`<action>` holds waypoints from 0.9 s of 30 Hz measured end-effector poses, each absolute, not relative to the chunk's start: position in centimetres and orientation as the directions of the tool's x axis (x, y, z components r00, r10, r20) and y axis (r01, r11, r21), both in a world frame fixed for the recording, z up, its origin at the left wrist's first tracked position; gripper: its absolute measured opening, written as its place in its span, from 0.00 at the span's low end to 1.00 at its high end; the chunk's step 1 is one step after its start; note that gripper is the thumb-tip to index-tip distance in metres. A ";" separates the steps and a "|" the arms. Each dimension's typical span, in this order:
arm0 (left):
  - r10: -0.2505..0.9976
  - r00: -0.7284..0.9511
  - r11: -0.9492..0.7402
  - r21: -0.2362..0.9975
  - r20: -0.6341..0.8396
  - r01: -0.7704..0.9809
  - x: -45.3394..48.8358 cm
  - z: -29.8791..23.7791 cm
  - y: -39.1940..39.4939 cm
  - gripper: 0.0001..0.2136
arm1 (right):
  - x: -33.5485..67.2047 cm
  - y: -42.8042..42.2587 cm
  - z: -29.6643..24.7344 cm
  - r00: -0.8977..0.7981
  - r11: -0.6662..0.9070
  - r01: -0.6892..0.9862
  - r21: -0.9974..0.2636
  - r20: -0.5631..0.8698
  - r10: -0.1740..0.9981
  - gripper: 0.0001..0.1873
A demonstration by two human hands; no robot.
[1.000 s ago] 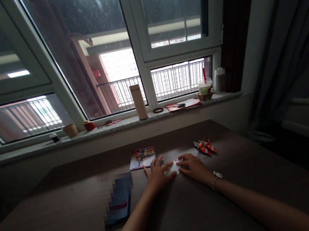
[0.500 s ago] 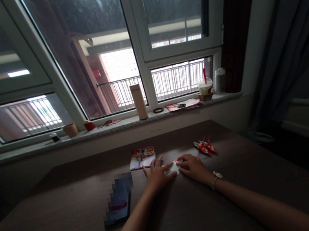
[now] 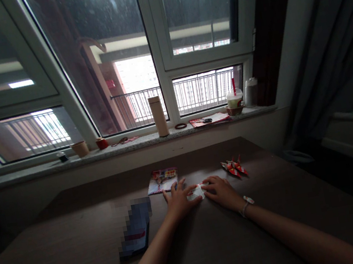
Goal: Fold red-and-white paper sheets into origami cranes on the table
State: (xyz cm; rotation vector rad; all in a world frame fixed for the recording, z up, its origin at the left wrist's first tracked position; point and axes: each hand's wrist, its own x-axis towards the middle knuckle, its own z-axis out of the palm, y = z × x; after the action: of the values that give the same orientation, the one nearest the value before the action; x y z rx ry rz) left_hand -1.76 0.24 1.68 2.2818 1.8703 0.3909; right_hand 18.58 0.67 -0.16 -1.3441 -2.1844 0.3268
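The small folded paper is lying flat on the dark counter, between the two hands and touching both. The left hand is resting open with its fingers spread, its thumb pressing down on the paper's left part; the right hand is also lying open and is pinning the right edge under its fingertips, so neither hand is closing around anything. The paper is looking very light and thin, probably stiffened a little by its layers yet easy to crease, tear or slide on the smooth wood. It is likely best taken at an edge or corner, with a light pinch while the other hand is holding it down. Just beyond the right hand, two red folded paper figures are sitting apart from it, and a colourful printed sheet is lying just past the left fingers. A dark phone is lying to the left, and a tall flask is standing on the windowsill.
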 end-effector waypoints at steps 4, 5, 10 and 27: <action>0.977 0.184 -0.207 0.292 0.105 0.934 -1.9 1.6 0.3 0.24 | 18.6 0.7 -0.2 -0.355 0.473 0.749 -0.464 0.322 0.878 0.14; 0.978 0.183 -0.206 0.291 0.104 0.934 -1.9 1.6 0.3 0.24 | 18.6 0.7 -0.2 -0.355 0.471 0.751 -0.463 0.319 0.879 0.14; 0.979 0.179 -0.200 0.285 0.098 0.937 -1.9 1.6 0.4 0.24 | 18.6 0.6 -0.1 -0.351 0.468 0.752 -0.465 0.318 0.881 0.15; 0.974 0.206 -0.225 0.277 0.098 0.934 -1.8 1.8 0.3 0.24 | 18.4 0.3 0.3 -0.343 0.459 0.753 -0.472 0.315 0.885 0.15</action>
State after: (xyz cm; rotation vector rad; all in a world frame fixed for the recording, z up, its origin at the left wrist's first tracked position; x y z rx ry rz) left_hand -1.80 0.28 1.81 2.3120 1.8485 0.3772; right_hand 18.45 0.32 0.27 -1.3613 -2.1825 0.3290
